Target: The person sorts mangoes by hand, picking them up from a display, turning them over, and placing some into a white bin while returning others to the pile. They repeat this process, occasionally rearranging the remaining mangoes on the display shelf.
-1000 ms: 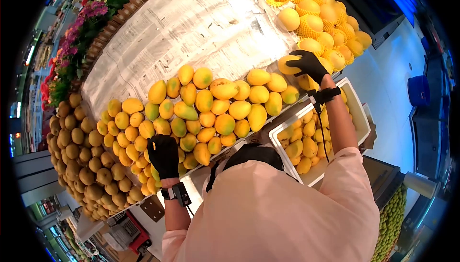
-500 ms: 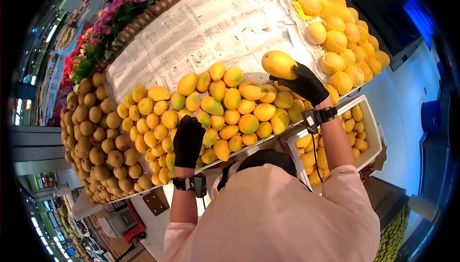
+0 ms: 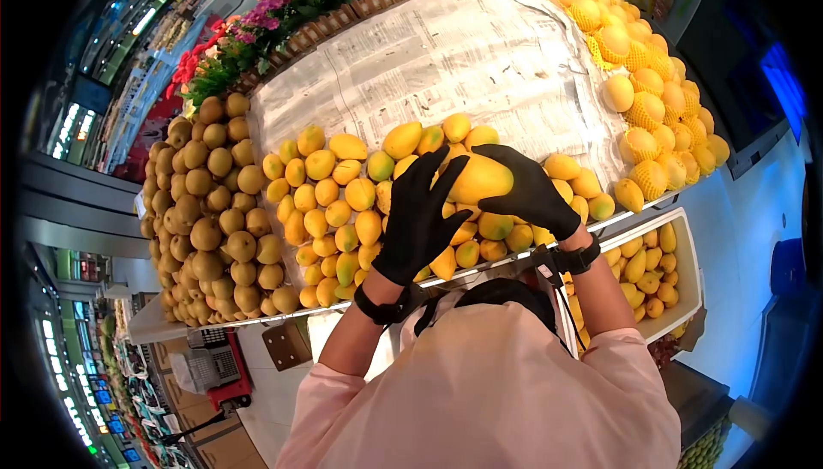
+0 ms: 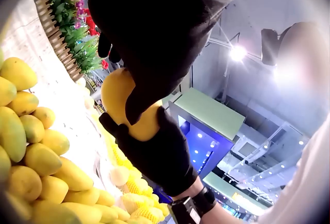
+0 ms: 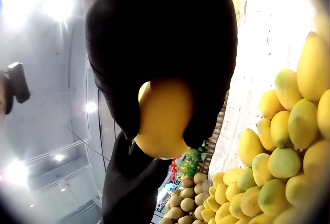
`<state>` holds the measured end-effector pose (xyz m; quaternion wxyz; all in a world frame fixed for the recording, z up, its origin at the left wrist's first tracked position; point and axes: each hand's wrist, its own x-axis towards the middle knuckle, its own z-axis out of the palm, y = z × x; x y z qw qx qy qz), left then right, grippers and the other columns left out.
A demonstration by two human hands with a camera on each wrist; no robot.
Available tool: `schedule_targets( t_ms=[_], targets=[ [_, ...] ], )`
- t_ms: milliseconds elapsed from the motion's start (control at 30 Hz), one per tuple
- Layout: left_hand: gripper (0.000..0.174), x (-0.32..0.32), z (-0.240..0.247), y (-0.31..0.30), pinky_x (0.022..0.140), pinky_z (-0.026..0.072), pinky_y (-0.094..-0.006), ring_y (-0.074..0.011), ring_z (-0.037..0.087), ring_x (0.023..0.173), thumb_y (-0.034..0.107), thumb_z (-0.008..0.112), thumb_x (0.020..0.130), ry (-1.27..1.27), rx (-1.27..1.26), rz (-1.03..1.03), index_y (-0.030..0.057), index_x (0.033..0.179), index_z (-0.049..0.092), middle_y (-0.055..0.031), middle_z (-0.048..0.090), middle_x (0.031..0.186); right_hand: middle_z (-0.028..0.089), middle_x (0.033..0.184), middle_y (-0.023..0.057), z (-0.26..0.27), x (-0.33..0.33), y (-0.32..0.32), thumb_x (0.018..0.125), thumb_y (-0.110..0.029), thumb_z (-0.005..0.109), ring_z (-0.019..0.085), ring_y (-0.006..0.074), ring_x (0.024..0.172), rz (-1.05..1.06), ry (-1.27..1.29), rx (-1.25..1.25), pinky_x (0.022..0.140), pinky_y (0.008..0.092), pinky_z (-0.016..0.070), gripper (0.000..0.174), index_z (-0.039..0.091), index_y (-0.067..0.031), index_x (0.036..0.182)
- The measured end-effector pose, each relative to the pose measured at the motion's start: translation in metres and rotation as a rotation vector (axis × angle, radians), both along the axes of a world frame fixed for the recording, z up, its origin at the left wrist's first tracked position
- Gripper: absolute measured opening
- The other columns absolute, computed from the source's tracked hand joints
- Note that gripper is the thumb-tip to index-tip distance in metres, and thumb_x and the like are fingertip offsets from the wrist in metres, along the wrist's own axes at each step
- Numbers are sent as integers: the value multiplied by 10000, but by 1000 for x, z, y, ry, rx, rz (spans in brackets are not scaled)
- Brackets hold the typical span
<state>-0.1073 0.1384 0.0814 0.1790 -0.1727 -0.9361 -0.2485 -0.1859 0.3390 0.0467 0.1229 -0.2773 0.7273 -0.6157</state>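
Note:
My gloved right hand (image 3: 533, 193) grips a large yellow mango (image 3: 482, 179) above the front rows of mangoes. In the right wrist view, thumb and fingers pinch the held mango (image 5: 166, 118) from both sides. My gloved left hand (image 3: 420, 216) is at the mango's other end, fingers spread and fairly straight. Its thumb overlaps the mango (image 4: 116, 92) in the left wrist view, while the right hand (image 4: 160, 157) clasps the far end. Beneath both hands lie packed rows of yellow and green-tinged mangoes (image 3: 321, 165).
Brown round fruit (image 3: 206, 233) is heaped at the left. Newspaper (image 3: 411, 57) covers the display behind the mangoes, edged by a small fence (image 3: 351, 10) with flowers. Yellow fruit in foam nets (image 3: 647, 109) lines the right side. A white box (image 3: 693, 285) of mangoes stands below right.
My right hand has lifted the mango from the right side and brought it left to the middle. My left hand has moved right to meet it, its fingers spreading. The view has shifted.

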Motion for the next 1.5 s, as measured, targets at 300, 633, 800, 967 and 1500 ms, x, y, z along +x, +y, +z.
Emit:
schedule_targets(
  t_ms=[300,633,800,967,1500],
  targets=[
    [705,-7,-43,-18,1007,439,-336,-209,528,1167,127,798,755,-335,820,-36,13,1337,416,-107,543,1253,620,1138,121,14,16,-1,808,-1,695,613,176,1028,75,-328,-265,865,305,526,543,483,-6,1308],
    [291,19,-31,-27,684,517,-308,-197,634,722,133,701,812,-114,457,34,11,1052,589,-65,648,811,682,991,132,14,45,7,929,-95,574,648,152,814,24,-399,-317,744,274,530,330,529,3,1241],
    [357,37,-52,-45,626,462,-269,-137,558,703,207,555,904,-220,567,-59,5,1196,522,-34,577,817,684,978,114,6,63,0,927,-107,576,650,141,807,-59,-416,-228,720,269,532,291,564,10,1194],
    [400,48,-74,-66,631,456,-247,-107,540,732,165,512,918,-367,644,-124,-14,1273,474,-30,551,844,688,967,100,-5,81,-16,929,-121,577,657,141,812,-95,-463,-159,719,266,532,279,585,12,1175],
    [575,81,-75,-78,914,494,-316,-205,578,1104,227,659,911,-630,1397,-99,-5,1371,405,-109,570,1243,572,1237,95,-39,130,-87,890,-135,661,604,152,992,-133,-303,-206,856,294,512,490,477,-21,1330]
  ],
)
